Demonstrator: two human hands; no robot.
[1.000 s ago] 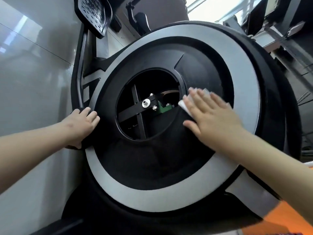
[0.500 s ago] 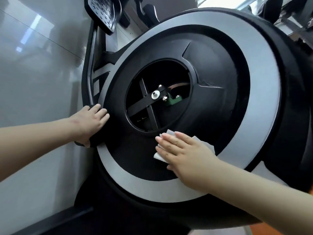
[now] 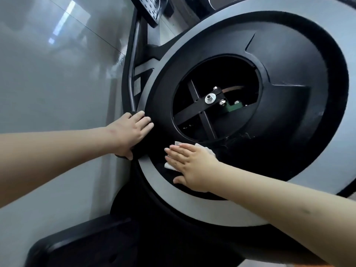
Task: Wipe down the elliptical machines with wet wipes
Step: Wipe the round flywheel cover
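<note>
The elliptical's round flywheel housing fills the view, black with a grey ring around it and an open centre showing a crank and bolt. My right hand lies flat with straight fingers on a white wet wipe, pressing it against the black cover just below the centre opening, at the lower left. My left hand rests on the housing's left edge, fingers over the black rim, thumb underneath.
A black pedal sticks out at the top. The black frame tube runs down the machine's left side. A grey glossy floor lies to the left. A black base foot sits at the bottom.
My right hand slid the wipe from the right of the centre opening down and around to its lower left. My left hand stayed on the left rim. The view moved closer.
</note>
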